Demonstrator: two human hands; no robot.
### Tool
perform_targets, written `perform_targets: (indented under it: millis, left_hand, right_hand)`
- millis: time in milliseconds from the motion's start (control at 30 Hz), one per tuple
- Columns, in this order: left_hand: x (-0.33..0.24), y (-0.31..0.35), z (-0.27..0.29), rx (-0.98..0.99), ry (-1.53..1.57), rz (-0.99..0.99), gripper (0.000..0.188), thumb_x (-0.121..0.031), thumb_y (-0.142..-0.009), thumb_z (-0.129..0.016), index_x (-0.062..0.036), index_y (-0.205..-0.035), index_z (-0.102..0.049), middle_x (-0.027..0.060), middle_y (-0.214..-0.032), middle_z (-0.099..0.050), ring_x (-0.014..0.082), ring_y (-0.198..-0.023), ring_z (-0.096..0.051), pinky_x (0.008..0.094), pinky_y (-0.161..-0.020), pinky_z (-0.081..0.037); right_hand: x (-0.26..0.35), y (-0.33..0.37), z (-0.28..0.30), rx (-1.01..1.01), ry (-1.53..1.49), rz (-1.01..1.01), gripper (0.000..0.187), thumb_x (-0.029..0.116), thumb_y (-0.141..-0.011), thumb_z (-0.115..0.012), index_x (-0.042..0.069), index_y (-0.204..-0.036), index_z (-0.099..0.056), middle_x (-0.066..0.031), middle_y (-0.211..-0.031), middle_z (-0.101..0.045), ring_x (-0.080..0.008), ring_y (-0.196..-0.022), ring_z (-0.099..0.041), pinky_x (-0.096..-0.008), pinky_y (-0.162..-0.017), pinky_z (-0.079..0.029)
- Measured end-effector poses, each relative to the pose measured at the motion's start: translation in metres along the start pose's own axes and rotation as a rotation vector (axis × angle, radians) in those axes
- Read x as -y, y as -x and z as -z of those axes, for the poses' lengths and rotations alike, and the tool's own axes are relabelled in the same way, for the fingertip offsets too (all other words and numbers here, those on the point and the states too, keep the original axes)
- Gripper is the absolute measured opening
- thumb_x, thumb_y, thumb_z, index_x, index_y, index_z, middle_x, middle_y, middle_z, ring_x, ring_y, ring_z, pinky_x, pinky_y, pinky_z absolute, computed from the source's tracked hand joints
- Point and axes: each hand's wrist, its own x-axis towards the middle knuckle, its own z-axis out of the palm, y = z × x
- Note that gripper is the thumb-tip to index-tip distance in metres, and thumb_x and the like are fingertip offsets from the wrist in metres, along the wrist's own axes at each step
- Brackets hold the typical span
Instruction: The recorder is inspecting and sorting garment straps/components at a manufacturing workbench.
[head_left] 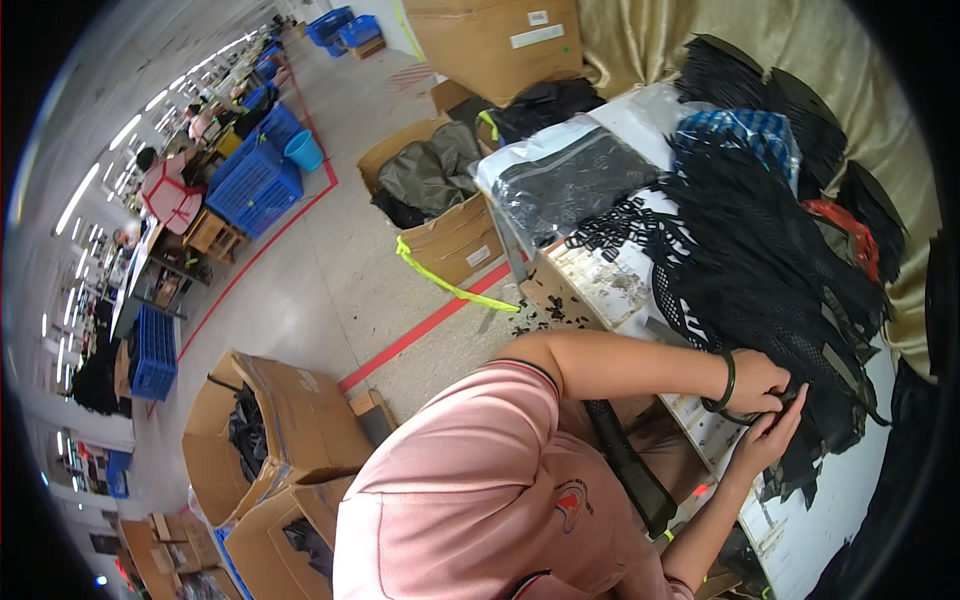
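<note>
My left hand [757, 382], with a dark bangle on its wrist, has its fingers curled in a pinch at the table's near side. Close against it is my right hand [772, 432], fingers bent towards the same spot. Between the fingertips of both hands is a small black piece [790, 392], mostly hidden, so its exact kind does not show. Right under and beyond the hands spreads a heap of black mesh and strap pieces [740, 250]. Several small black buckles [622, 228] lie loose at the heap's left side.
A plastic-wrapped black pack [575, 170] lies at the table's far left end. Cardboard boxes of dark fabric [450, 235] stand on the floor, with another box [300, 420] behind me. Gold curtain [650, 40] hangs beyond the table. A person [170, 190] sits far left near blue crates [262, 170].
</note>
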Motion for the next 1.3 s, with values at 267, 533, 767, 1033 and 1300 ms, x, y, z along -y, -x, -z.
perform_targets:
  millis: [267, 533, 767, 1033, 1300]
  left_hand:
    - [0.051, 0.037, -0.01, -0.1, 0.168, 0.05, 0.041, -0.032, -0.061, -0.083, -0.0039, -0.073, -0.056, 0.0108, -0.065, -0.062, 0.0282, -0.06, -0.062, 0.0358, -0.051, -0.045]
    - [0.051, 0.057, -0.033, -0.008, 0.169, 0.072, 0.034, -0.026, -0.061, -0.082, -0.0073, -0.071, -0.056, 0.0074, -0.063, -0.061, 0.0265, -0.062, -0.062, 0.0375, -0.054, -0.045]
    - [0.014, 0.07, -0.033, 0.137, -0.055, -0.09, 0.018, -0.03, -0.079, -0.061, -0.0118, -0.082, -0.058, 0.0106, -0.088, -0.062, 0.0342, -0.08, -0.061, 0.046, -0.071, -0.048]
    - [0.015, 0.067, -0.005, 0.267, 0.415, 0.29, 0.017, -0.012, -0.083, -0.065, -0.0024, -0.096, -0.061, 0.0085, -0.082, -0.06, 0.0169, -0.074, -0.059, 0.0284, -0.07, -0.047]
    - [0.021, 0.054, -0.009, 0.257, 0.365, 0.08, 0.015, 0.001, -0.086, -0.055, -0.0001, -0.1, -0.061, 0.0061, -0.09, -0.06, 0.0126, -0.087, -0.058, 0.024, -0.075, -0.045]
  right_hand:
    - [0.003, 0.02, -0.011, 0.246, -0.02, 0.116, 0.027, 0.002, -0.091, -0.053, 0.002, -0.117, -0.058, -0.0164, -0.106, -0.064, -0.0288, -0.093, -0.064, -0.034, -0.081, -0.049]
    - [0.001, 0.01, 0.005, 0.345, 0.161, 0.111, 0.01, 0.01, -0.088, -0.059, 0.0, -0.088, -0.062, -0.0149, -0.083, -0.063, -0.0291, -0.072, -0.06, -0.0331, -0.068, -0.047]
    - [-0.034, 0.042, 0.018, 0.042, -0.731, -0.892, 0.006, 0.01, -0.086, -0.057, 0.008, -0.08, -0.059, 0.0021, -0.075, -0.054, -0.0075, -0.07, -0.05, -0.0251, -0.066, -0.042]
    - [-0.009, 0.065, 0.001, 0.133, -1.304, -0.838, 0.009, 0.007, -0.09, -0.056, 0.001, -0.089, -0.062, -0.0009, -0.081, -0.061, -0.0081, -0.079, -0.055, -0.0199, -0.071, -0.042]
    - [-0.014, 0.079, 0.033, 0.604, -1.444, -0.869, 0.012, 0.006, -0.09, -0.056, 0.002, -0.101, -0.06, -0.002, -0.091, -0.061, -0.0121, -0.086, -0.058, -0.0265, -0.081, -0.046]
